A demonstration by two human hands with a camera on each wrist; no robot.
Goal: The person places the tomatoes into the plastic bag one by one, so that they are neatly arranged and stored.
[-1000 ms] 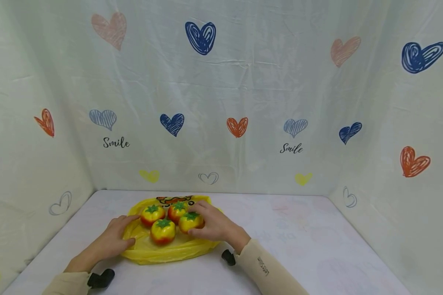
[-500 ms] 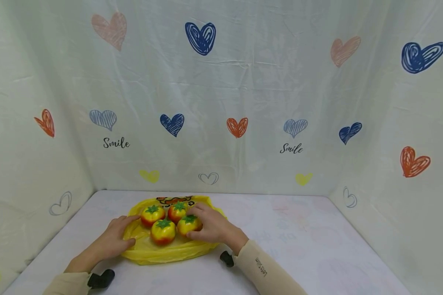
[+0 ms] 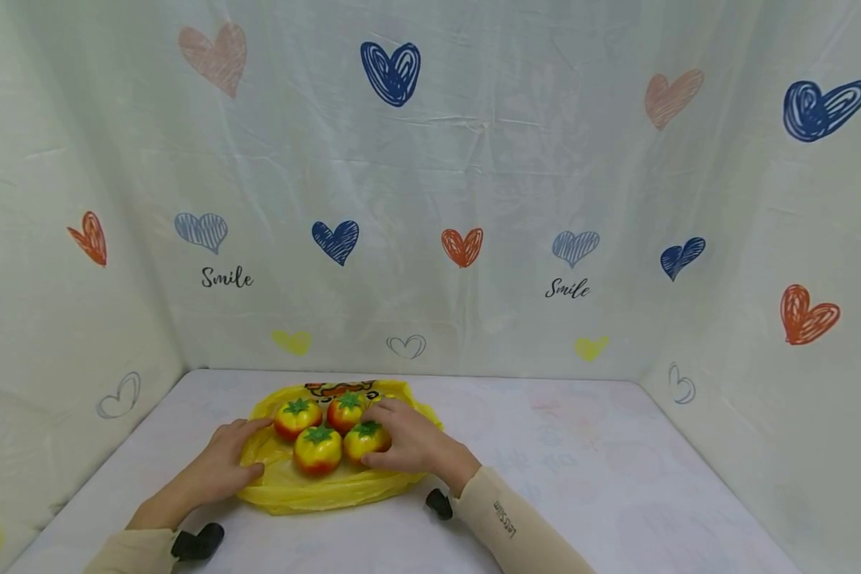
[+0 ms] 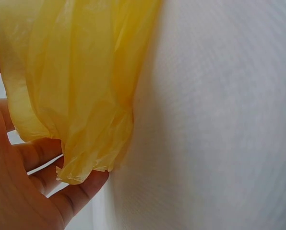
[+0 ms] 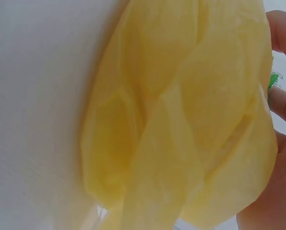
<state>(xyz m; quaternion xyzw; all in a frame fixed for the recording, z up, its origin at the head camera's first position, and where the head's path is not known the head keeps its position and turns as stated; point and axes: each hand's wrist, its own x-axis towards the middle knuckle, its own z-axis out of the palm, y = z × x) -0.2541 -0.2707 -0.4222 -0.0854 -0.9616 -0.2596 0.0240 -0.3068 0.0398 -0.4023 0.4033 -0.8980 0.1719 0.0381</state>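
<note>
While the left hand [image 3: 218,469] lies flat, fingers straight, on the yellow bag [image 3: 287,490], the nearest tomato [image 3: 365,441] is gripped by the curled right hand [image 3: 410,443], w/ a lift judged next

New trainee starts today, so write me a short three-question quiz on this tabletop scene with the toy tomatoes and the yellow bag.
1. How many toy tomatoes lie on the yellow plastic bag?
2. True or false: the right hand has its fingers curled round the near right tomato.
3. What does the left hand rest on? A) a tomato, B) the left edge of the bag, C) the white table far from the bag.

Key: 1. Four. 2. True. 3. B; in the left wrist view the fingers lie against the bag's crumpled edge.
</note>
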